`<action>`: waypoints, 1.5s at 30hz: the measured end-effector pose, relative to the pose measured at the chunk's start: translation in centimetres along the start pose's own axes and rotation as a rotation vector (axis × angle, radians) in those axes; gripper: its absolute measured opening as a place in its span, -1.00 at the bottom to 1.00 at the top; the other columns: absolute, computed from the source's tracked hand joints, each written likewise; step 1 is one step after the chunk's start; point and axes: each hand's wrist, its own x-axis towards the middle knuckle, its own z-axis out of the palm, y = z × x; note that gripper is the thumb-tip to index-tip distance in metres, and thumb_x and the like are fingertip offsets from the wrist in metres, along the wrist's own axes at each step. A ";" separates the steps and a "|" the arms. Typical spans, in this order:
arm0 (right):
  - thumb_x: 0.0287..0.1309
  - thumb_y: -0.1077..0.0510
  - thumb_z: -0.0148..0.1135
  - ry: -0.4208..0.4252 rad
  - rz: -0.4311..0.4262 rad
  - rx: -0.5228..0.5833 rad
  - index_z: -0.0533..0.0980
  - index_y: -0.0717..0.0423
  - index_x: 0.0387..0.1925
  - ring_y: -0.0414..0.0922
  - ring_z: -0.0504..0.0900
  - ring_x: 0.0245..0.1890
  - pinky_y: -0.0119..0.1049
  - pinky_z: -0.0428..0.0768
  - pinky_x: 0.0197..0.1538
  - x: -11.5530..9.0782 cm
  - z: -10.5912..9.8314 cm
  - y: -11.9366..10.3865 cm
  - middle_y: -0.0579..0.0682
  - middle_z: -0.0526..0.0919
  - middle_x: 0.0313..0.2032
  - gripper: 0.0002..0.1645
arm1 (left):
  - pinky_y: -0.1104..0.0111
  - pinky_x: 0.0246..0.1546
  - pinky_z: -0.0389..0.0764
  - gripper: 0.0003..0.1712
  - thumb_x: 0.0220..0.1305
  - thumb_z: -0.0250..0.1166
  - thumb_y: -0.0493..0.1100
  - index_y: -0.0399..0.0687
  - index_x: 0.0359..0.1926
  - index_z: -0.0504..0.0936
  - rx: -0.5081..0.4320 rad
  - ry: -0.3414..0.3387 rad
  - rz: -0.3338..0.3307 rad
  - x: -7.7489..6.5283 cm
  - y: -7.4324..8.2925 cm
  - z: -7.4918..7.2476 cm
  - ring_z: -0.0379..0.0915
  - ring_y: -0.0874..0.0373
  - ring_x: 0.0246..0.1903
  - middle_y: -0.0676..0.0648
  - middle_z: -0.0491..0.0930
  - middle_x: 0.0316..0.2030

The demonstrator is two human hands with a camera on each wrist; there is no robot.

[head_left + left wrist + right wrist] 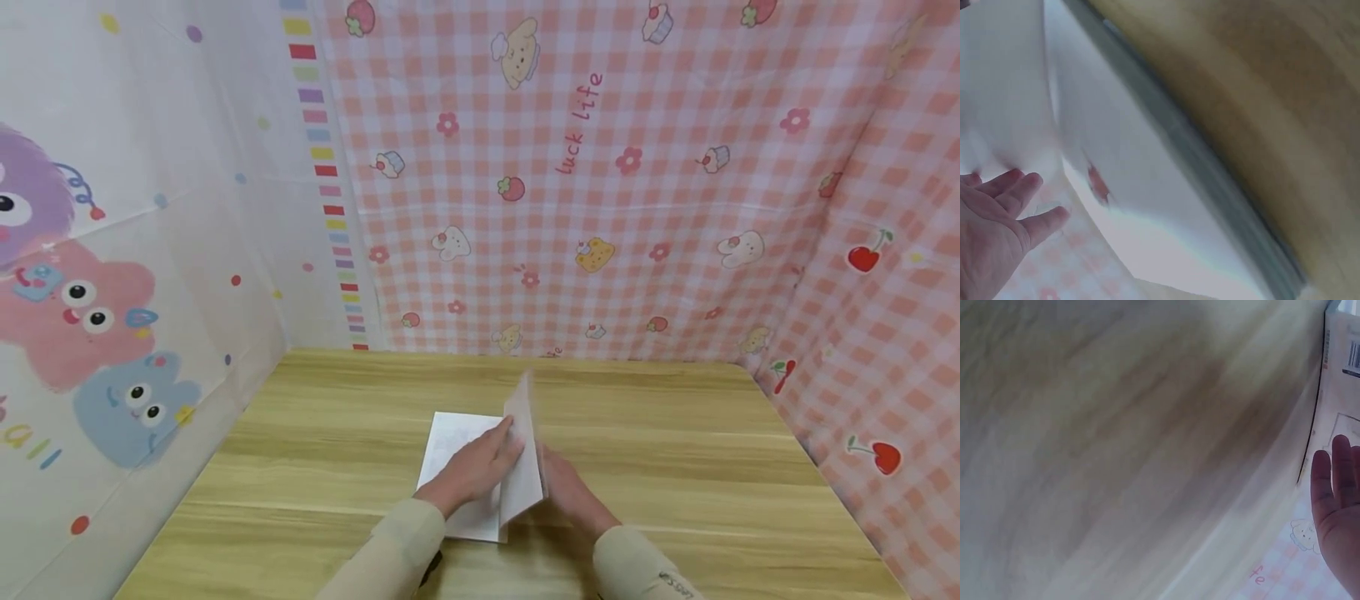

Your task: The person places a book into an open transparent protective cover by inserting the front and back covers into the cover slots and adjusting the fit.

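Note:
A book with white pages point(442, 442) is spread on the table, its left part lying flat and its right part point(522, 479) standing up at a steep tilt. From the inner side, my left hand point(480, 461) reaches over the flat pages, fingers extended against the raised part. My right hand point(572, 492) is on the outer side, its fingertips partly hidden behind the raised part. In the left wrist view, the left hand point(997, 231) has extended fingers. The right wrist view shows straight fingers of my right hand point(1338, 506) at the outer cover point(1342, 394), which bears a barcode.
The wood-grain table point(675, 433) runs out on both sides of the book. A pink checked cloth point(600, 208) hangs along the back edge and the right side, and a white cartoon-print cloth point(187, 250) hangs at the left.

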 end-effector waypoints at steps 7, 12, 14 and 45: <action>0.44 -0.23 -0.28 0.008 0.007 -0.029 0.35 0.06 0.33 0.00 0.40 0.16 0.15 0.33 0.24 0.0 0.6 0.2 0.14 0.50 0.21 -0.33 | -0.01 0.34 0.18 -0.30 0.50 -0.36 0.23 -0.02 0.47 0.12 -0.058 0.067 0.001 0.1 0.4 -1.4 0.07 -0.03 0.34 -0.14 0.21 0.41; 0.45 -0.18 -0.24 -0.011 -0.051 -0.155 0.32 0.01 0.36 0.04 0.44 0.15 0.20 0.32 0.26 0.2 1.0 0.3 0.16 0.53 0.20 -0.38 | -0.04 0.32 0.20 -0.36 0.52 -0.32 0.17 0.02 0.46 0.14 -0.111 0.127 0.028 0.3 1.3 -2.6 0.11 -0.05 0.32 -0.13 0.24 0.40; 0.45 -0.15 -0.20 -0.029 -0.101 -0.226 0.30 0.04 0.37 0.07 0.45 0.15 0.22 0.33 0.24 0.2 1.2 0.2 0.20 0.51 0.21 -0.39 | -0.08 0.28 0.25 -0.34 0.50 -0.31 0.21 0.05 0.47 0.13 -0.121 0.136 0.035 0.3 1.7 -3.0 0.17 -0.07 0.29 -0.14 0.29 0.37; 0.26 0.02 0.14 -0.230 -0.204 -0.648 0.43 0.24 0.22 -0.14 0.43 -0.39 -0.18 0.47 -0.28 0.3 1.3 0.3 -0.07 0.48 -0.43 -0.42 | -0.02 0.05 0.55 -0.39 0.39 -0.02 -0.21 -0.22 0.43 0.16 -0.145 0.130 -0.044 -0.4 -2.1 -4.9 0.47 -0.12 0.05 -0.33 0.47 0.20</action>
